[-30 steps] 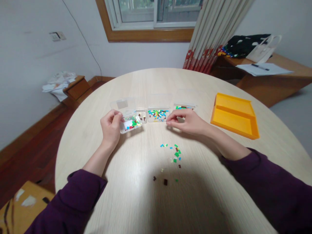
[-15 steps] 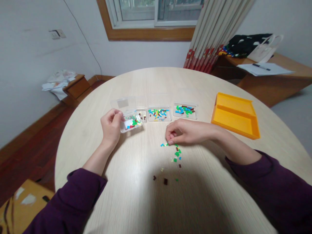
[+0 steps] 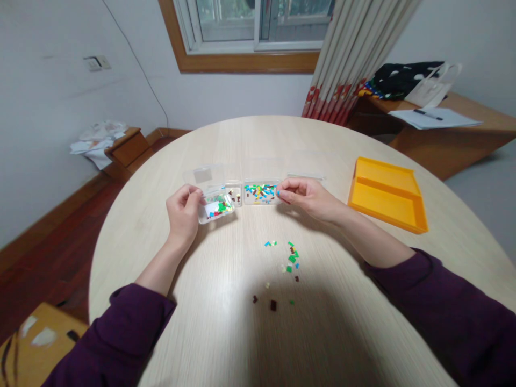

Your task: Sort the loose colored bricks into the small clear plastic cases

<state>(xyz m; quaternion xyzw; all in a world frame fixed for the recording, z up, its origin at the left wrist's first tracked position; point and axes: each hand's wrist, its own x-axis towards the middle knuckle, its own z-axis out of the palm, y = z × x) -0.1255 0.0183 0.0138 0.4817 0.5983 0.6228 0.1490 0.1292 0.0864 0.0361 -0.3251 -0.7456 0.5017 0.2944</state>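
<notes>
My left hand (image 3: 183, 210) is closed on the edge of a small clear plastic box (image 3: 205, 219), tilted a little, with mixed coloured toy bricks inside. My right hand (image 3: 308, 199) pinches a small blue toy brick (image 3: 278, 192) at the right edge of the middle clear box (image 3: 258, 203), which holds blue, green, yellow and brown bricks. Another clear box (image 3: 238, 203) with brown and pale pieces stands partly behind the held box. The box at the right is mostly hidden by my right hand. Loose green bricks (image 3: 292, 259) and other small pieces lie on the table below.
An open yellow case (image 3: 387, 212) lies on the right of the round wooden table (image 3: 201, 322). A brown brick (image 3: 273, 305) and a few tiny pieces lie nearer to me. A side desk (image 3: 455, 142) with papers and a bag stands at the back right.
My right hand has moved up and away from the loose pieces to the middle box, a blue brick now showing at its fingertips. My left hand keeps its hold on the clear box.
</notes>
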